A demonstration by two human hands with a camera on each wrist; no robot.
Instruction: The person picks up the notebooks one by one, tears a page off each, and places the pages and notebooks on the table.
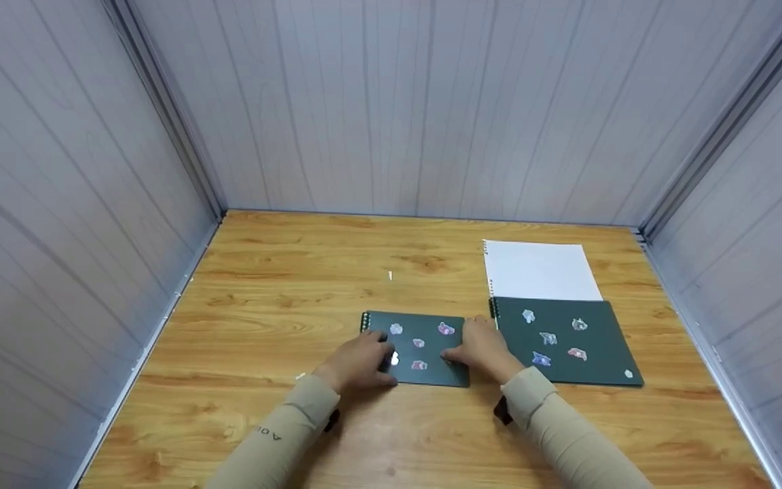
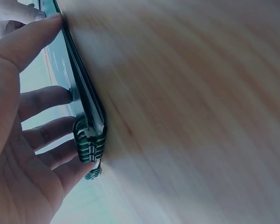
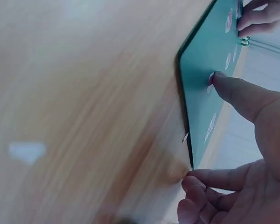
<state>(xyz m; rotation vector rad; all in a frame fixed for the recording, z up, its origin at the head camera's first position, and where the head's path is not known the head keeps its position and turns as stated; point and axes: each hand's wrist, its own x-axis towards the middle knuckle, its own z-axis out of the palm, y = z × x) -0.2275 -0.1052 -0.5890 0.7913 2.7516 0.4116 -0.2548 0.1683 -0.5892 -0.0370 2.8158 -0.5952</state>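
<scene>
A small dark green spiral notebook (image 1: 438, 375) with several stickers lies between both hands. The left hand (image 1: 357, 361) rests at its spiral side, thumb at the front edge. In the left wrist view, extended fingers of the left hand (image 2: 23, 126) touch the notebook (image 2: 60, 56) beside its spiral binding (image 2: 89, 145). The right hand (image 1: 487, 348) is at the right edge. In the right wrist view, the thumb of the right hand (image 3: 256, 135) presses on a sticker on the notebook cover (image 3: 198, 79), while its index fingertip touches near the corner.
A larger green stickered notebook (image 1: 594, 372) lies to the right, with a white sheet (image 1: 542, 270) extending behind it. Small white scraps lie on the wooden table (image 1: 282, 272), one behind the small notebook (image 1: 390, 276) and one left of it (image 1: 301, 375). Panels enclose the back and sides.
</scene>
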